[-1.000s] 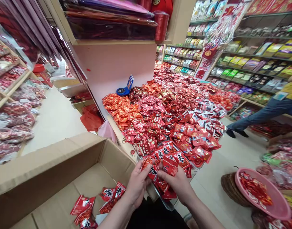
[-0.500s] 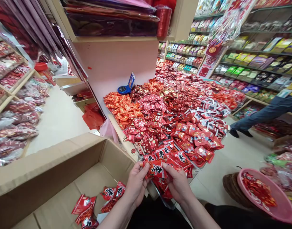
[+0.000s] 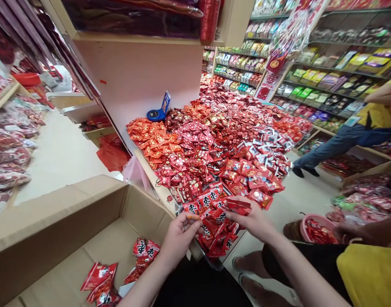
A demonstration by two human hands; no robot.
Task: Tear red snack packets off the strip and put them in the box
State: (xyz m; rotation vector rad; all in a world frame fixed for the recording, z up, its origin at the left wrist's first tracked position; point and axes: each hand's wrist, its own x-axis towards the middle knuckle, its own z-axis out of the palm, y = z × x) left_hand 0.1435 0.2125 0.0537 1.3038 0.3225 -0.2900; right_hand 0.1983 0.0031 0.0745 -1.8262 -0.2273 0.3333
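My right hand (image 3: 254, 219) holds a small red snack packet (image 3: 238, 206) between thumb and fingers, tilted above the near end of the display. My left hand (image 3: 182, 232) is closed in a pinch at the left side of the same pile, with an orange band or mark on one finger. Whether anything is in that pinch I cannot make out. Below and between both hands lie red date packets (image 3: 210, 232) with a large black character on white, heaped in a clear-sided tray. More such packets (image 3: 101, 277) lie in the open cardboard box (image 3: 87, 238) beside my left forearm.
A long display of red and orange candy packets (image 3: 208, 140) stretches away ahead. A blue round device (image 3: 155, 114) stands by the pink panel (image 3: 144, 76). At right are a pink basin (image 3: 317, 221), a person in yellow (image 3: 382, 106) and another person's yellow garment (image 3: 368, 273) close by.
My hands have moved apart; the packet they both held is gone from between them. My right hand has risen rightward with a packet. A person in yellow has come in close at right.
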